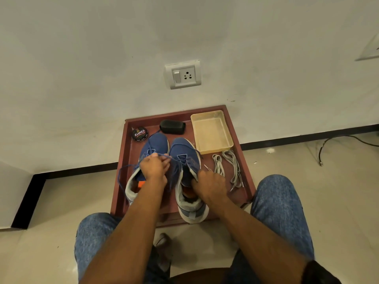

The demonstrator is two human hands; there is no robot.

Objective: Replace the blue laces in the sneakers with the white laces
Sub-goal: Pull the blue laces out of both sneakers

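The left hand [154, 165] pinches the thin blue lace [131, 166] to draw it out of the right blue fabric sneaker [185, 171]. The right hand [211, 186] grips that sneaker's collar, steadying it on the dark red wooden table [240, 181]. White flat laces [227, 167] wait beside.

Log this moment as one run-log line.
phase: unlacing | left hand: pulls blue lace | right hand: holds right sneaker collar | white laces: untouched on tray
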